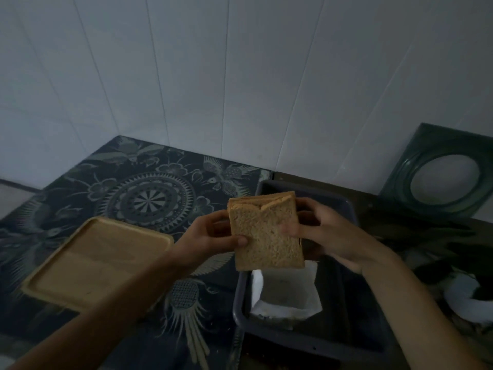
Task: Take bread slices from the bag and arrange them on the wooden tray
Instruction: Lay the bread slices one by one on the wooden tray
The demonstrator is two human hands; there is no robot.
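Left hand [210,236] and right hand [324,231] both clamped on stacked bread slices [265,233], raised above dark bin [344,340] holding bag [286,292], wooden tray [98,260] bare on patterned desk [149,188].

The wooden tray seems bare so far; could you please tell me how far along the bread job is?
Early stage. Done: slices are out of the bag, which lies in the dark tub. In hand: the left hand and right hand hold a stack of bread slices above the tub. Left: the wooden tray has no bread yet.
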